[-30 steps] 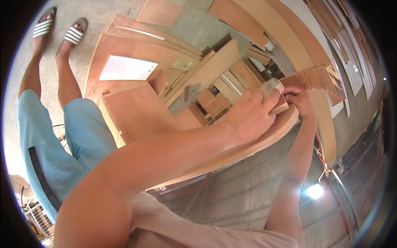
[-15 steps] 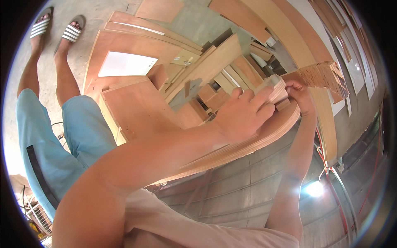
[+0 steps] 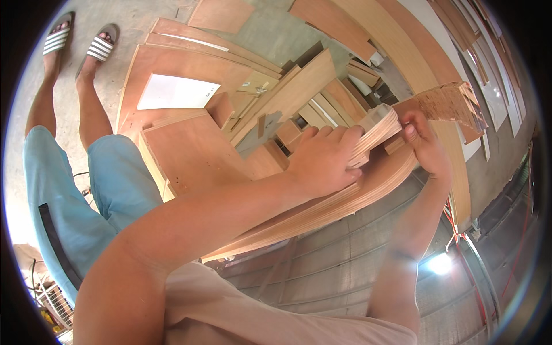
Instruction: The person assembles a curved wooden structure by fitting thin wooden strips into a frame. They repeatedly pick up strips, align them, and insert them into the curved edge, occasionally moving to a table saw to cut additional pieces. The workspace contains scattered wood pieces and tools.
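Plywood: your left hand (image 3: pixel 325 161) clamps a stack of thin tan plywood strips (image 3: pixel 376 133) at 2 o'clock, fingers curled over its top; your right hand (image 3: pixel 428 146) pinches the stack's far end. Long curved plywood board (image 3: pixel 322 210) lies beneath.

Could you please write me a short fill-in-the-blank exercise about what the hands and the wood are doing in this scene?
1. Both hands grip a small stack of thin ____ pieces.
2. The left hand holds the stack with its ____ curled over the near end.
3. A person nearby wears light blue shorts and striped ____ on the feet.
4. A ____ sheet lies on the large plywood panel.

Missing words: plywood; fingers; sandals; white
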A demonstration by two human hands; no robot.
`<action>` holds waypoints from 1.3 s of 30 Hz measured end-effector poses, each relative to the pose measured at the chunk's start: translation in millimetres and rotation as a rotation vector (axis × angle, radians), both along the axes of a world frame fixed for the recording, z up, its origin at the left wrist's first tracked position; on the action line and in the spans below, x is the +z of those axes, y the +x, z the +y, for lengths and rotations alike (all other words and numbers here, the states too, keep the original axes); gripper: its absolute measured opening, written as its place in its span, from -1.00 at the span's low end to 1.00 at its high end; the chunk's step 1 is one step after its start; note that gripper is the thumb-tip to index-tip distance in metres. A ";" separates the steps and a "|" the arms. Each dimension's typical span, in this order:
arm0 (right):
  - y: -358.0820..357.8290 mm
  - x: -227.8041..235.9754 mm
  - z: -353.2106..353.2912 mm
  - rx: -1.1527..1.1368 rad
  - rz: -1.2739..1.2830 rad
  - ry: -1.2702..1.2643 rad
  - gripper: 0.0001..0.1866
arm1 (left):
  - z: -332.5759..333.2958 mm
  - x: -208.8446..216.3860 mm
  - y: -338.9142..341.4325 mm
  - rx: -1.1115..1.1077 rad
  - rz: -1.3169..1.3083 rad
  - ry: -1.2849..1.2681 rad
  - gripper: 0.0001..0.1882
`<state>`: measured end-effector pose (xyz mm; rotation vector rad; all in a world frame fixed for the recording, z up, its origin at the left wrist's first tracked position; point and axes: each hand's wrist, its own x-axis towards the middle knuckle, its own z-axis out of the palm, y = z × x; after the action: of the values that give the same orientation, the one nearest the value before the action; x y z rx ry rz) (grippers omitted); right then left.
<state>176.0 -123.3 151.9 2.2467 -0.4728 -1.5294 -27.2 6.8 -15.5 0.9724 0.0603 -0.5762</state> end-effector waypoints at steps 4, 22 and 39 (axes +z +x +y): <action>4.8 -12.8 4.7 0.108 0.159 0.005 -0.67 | -1.3 -1.2 0.5 -0.006 -0.019 0.019 -0.28; -0.3 16.1 27.6 -0.103 -0.111 0.126 -0.75 | 1.6 -2.3 0.1 -0.040 -0.041 0.048 -0.27; -1.4 22.8 29.4 -0.121 -0.075 0.194 -0.53 | 5.1 -3.7 1.7 -0.054 -0.052 0.038 -0.27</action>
<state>174.6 -93.9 174.7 2.4709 -0.5105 -1.6172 -25.5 11.9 -19.2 1.0282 -0.0007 -0.6006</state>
